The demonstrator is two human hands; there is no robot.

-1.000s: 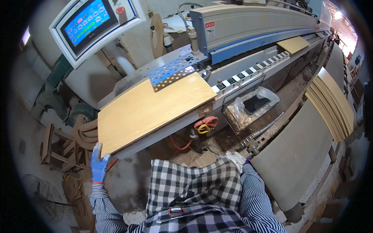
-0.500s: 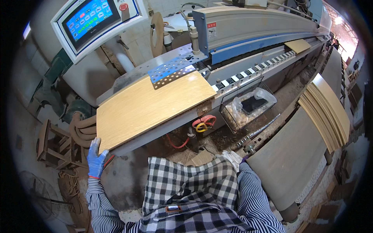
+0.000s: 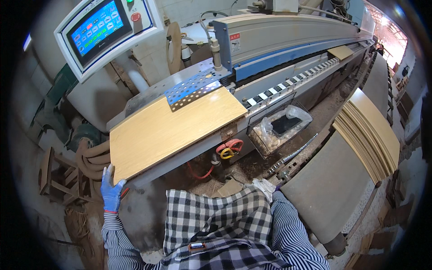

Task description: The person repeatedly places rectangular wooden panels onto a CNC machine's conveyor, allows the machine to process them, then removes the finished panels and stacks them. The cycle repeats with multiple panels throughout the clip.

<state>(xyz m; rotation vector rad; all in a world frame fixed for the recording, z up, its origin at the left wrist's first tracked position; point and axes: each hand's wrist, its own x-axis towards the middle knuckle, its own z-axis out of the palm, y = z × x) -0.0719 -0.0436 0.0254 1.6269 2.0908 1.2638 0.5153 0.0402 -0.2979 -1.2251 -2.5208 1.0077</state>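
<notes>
At lower left, the left hand (image 3: 111,193), fingers spread, meets the wood-grain panel (image 3: 173,137), best steadied with even pressure; right hand (image 3: 266,186) unclear, cannot tell

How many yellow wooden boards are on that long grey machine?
2. One flat rectangular yellow wooden board lies at the near end, by the blue-gloved left hand; another flat yellow board lies farther along. More may be hidden behind.

A woodworking workshop: wood-grain panel (image 3: 175,137) on a long grey machine (image 3: 288,38), touchscreen control box (image 3: 100,31), thick brown hoses (image 3: 81,159), stacked boards (image 3: 369,132) nearby.
</notes>
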